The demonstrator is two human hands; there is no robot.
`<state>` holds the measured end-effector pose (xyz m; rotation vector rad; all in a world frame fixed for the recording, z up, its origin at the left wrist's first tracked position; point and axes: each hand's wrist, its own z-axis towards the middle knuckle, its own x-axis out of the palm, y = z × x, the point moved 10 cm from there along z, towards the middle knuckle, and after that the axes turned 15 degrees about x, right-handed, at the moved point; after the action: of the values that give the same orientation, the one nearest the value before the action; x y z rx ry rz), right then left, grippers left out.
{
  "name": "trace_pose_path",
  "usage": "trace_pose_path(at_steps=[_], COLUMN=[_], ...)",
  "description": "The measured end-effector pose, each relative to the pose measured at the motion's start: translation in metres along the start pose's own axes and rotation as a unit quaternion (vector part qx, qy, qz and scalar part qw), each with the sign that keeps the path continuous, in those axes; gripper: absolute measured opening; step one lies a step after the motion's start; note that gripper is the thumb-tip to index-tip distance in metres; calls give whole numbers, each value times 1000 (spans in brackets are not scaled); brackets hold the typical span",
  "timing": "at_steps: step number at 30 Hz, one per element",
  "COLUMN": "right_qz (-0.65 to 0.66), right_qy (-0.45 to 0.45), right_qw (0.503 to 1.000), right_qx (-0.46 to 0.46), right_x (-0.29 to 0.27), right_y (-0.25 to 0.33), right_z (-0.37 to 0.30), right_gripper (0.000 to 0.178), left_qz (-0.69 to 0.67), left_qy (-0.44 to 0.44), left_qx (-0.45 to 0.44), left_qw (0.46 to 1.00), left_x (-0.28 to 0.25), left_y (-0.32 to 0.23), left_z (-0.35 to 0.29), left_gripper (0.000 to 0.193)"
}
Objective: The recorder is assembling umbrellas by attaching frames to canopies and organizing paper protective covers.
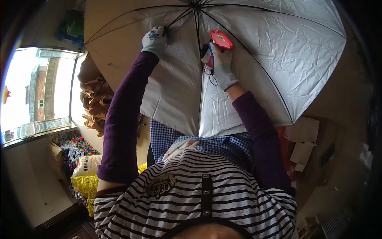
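Note:
An opened umbrella (246, 95) with a silvery inside and thin black ribs spreads in front of me, its hub at the top edge. My left hand (154, 40), in a white glove, is closed at a black umbrella rib (175, 22) left of the middle; its fingertips are partly hidden. My right hand (222, 65), also gloved, with blue on the fingers, grips a red hand tool (222, 40) shaped like a tagging gun. A thin black cord loop (211, 77) hangs beside the right wrist. The tool is just right of the middle, over the silver cloth.
Brown crumpled cloth (95, 99) hangs at the left, near a bright window (39, 87). Below it are a heap of small colourful items (75, 147), a white sack (85, 165) and a yellow bag (84, 184). Open cardboard flaps (302, 139) lie at the right.

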<state>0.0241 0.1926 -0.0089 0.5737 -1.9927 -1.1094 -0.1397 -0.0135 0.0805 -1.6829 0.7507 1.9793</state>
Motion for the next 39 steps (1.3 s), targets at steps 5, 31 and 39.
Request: trace_pose_path(at_steps=[5,31,39], right_qz=[-22,-155,98], right_qy=[60,153,285], right_qw=[998,975,935], right_qx=[-12,40,189], right_x=[23,20,23], right_y=[15,-19,-54], right_z=[15,-1,12], right_gripper=[19,24,31], left_qz=[23,-372,-449], left_qy=[-24,-60,-69], left_qx=[-9,-171,-161], left_qw=[999,911,876], left_x=[-20,60,54], left_y=[16,-85,-84], left_z=[16,-36,-39], left_gripper=[29,22,18])
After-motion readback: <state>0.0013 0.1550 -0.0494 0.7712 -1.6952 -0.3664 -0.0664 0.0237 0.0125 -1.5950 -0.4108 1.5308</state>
